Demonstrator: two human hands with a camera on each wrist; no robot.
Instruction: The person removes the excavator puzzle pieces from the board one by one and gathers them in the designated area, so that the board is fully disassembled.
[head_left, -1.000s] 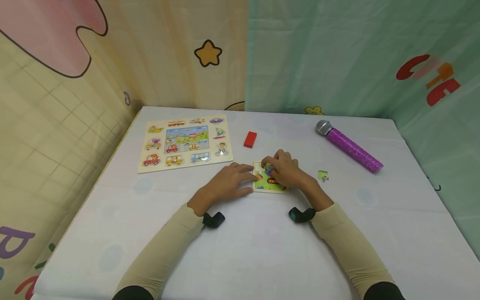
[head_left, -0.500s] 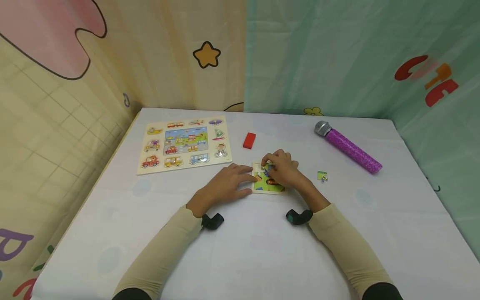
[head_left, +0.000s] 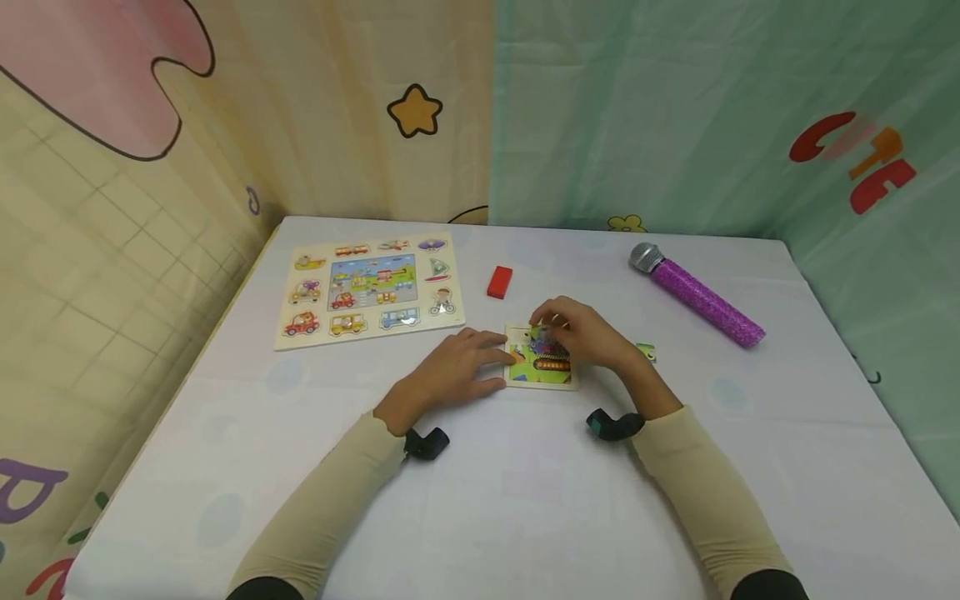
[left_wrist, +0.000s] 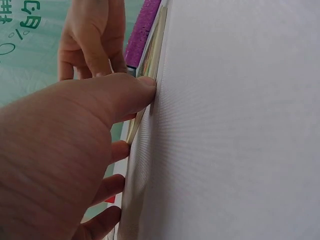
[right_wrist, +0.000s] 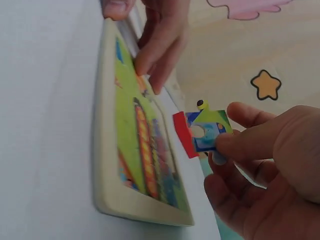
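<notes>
A small wooden jigsaw board lies flat on the table between my hands, with a green picture and an orange-tracked vehicle in it. My left hand rests at its left side, fingers extended; one fingertip lies on the picture, and in the left wrist view the thumb touches the edge. Over the board's upper right, my right hand pinches a blue and green jigsaw piece between thumb and finger, raised off the board. Another green piece lies on the table, partly covered by my right wrist.
Back left on the table lies a larger vehicle peg puzzle. A red block sits behind the jigsaw board. To the right is a microphone with a glittery purple handle. Printed curtains border the table's far side.
My right hand has risen off the jigsaw board and shifted slightly right, a piece pinched in its fingers, showing more of the picture. My left hand stays in place.
</notes>
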